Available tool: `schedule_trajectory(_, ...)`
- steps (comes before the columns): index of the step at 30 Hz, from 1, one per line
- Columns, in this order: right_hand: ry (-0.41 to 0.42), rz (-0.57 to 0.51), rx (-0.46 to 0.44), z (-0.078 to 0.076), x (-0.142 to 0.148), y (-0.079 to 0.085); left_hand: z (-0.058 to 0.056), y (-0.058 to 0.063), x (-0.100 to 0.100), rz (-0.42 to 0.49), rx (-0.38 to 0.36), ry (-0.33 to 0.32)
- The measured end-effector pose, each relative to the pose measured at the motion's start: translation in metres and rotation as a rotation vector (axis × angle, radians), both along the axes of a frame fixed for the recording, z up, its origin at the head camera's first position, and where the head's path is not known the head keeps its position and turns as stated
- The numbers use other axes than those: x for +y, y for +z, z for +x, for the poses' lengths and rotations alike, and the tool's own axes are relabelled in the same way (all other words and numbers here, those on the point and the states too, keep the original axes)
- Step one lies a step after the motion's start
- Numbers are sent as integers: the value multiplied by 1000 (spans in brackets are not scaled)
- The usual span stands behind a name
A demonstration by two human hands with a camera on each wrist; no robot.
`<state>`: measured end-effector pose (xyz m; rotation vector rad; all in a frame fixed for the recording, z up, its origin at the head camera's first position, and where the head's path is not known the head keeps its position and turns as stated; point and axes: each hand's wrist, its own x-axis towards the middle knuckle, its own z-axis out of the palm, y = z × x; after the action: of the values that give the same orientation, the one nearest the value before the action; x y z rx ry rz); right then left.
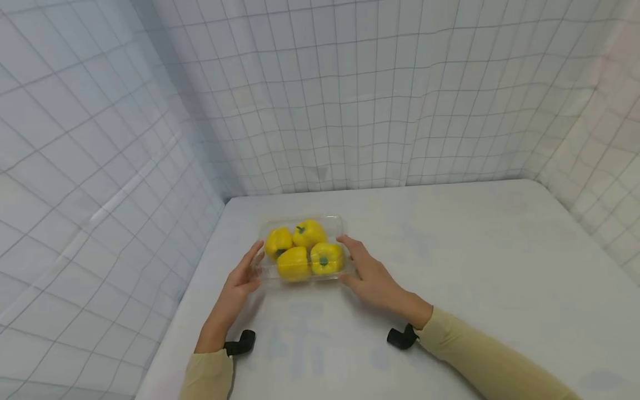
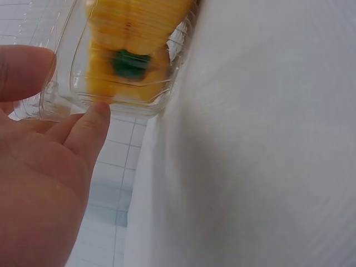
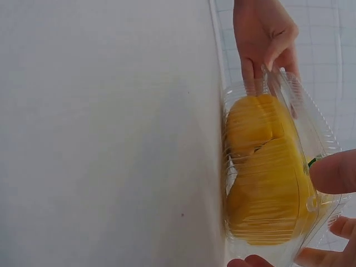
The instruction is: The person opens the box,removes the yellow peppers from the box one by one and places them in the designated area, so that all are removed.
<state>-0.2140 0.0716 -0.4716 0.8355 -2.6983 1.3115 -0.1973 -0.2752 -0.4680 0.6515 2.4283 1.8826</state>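
Yellow peppers [image 1: 294, 265] sit in a box [image 1: 334, 226] gripped by left hand [image 1: 238, 286] and, seemingly, right hand [image 1: 371, 281].

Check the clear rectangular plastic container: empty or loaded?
Loaded: the container holds four blocky yellow bell peppers, visible through its clear plastic.

The sleeved left forearm [image 1: 206, 376] and right forearm [image 1: 492, 355] reach forward, the right slanting inward; the left hand [image 1: 241, 279] and right hand [image 1: 372, 279] face each other, both gripping, thumbs [image 1: 351, 283] spread from the fingers [image 1: 351, 244]
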Motion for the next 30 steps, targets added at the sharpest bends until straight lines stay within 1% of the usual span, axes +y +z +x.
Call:
schedule_trajectory(2, -12, 13, 23, 1, 1, 2, -1, 2, 0, -2, -7, -4)
schedule_trajectory(4, -24, 27, 36, 3, 2, 5, -2, 2, 3, -1, -9, 7)
schedule_trajectory(6, -34, 36, 47, 5, 6, 6, -2, 1, 6, 3, -21, 8)
schedule_trajectory(10, -48, 92, 68, 9, 14, 6, 0, -1, 13, -11, -53, 5)
schedule_trajectory(13, -21, 116, 89, 8, 15, 9, 2, 2, 15, -27, -68, 42)
schedule_trajectory(17, 23, 144, 117, 3, 13, 17, 3, 11, 13, -40, -77, 97)
schedule_trajectory(20, 41, 179, 120, 2, 13, 22, 4, 15, 12, -96, -88, 130)
schedule_trajectory(23, 62, 201, 115, 3, 14, 27, 4, 17, 11, -200, -100, 175)
schedule_trajectory(25, 72, 220, 112, 3, 14, 29, 5, 18, 10, -253, -100, 193)
schedule_trajectory(27, 80, 230, 114, 3, 14, 31, 5, 19, 9, -285, -97, 199)
schedule_trajectory(30, 86, 246, 126, 2, 15, 34, 5, 21, 6, -298, -63, 185)
